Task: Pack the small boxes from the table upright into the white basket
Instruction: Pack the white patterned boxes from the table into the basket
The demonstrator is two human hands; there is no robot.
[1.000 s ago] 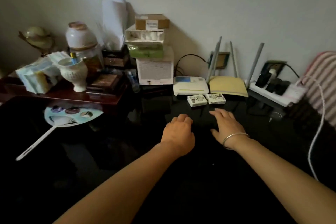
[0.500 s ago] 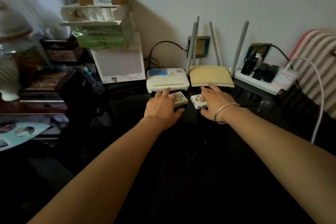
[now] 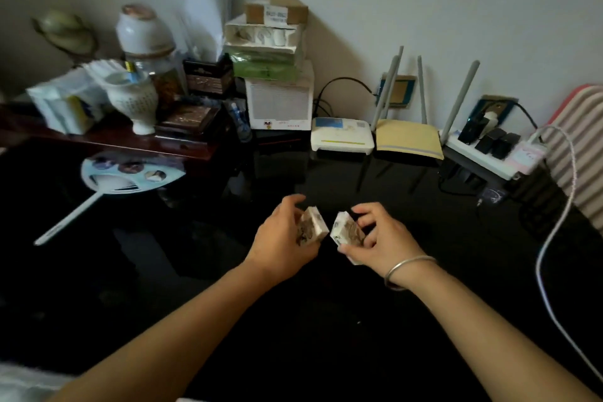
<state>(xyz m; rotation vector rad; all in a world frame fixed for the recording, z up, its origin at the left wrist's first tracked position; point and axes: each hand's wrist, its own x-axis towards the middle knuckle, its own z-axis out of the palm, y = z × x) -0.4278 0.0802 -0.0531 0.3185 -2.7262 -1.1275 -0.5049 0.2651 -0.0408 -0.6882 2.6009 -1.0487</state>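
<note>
Each of my hands holds one small white box with a dark printed picture, lifted above the black table [image 3: 163,271]. My left hand [image 3: 284,238] grips the left small box [image 3: 313,227], tilted on its edge. A bracelet circles the wrist of my right hand [image 3: 381,238], which grips the right small box [image 3: 344,230], also tilted. The two boxes are close together, a small gap between them. At the bottom left corner a pale blurred shape [image 3: 23,382] shows; I cannot tell whether it is the white basket.
A white modem [image 3: 341,139] and a yellow router [image 3: 408,139] with tall antennas stand at the back wall. A power strip [image 3: 486,150] lies to their right, with a white cable [image 3: 551,238] hanging down. Stacked boxes [image 3: 274,68], jars and a hand fan [image 3: 127,173] crowd the left.
Both hands reached to the two small boxes in front of the modem and router, picked them up and drew them back toward me. The view pulled back too.
</note>
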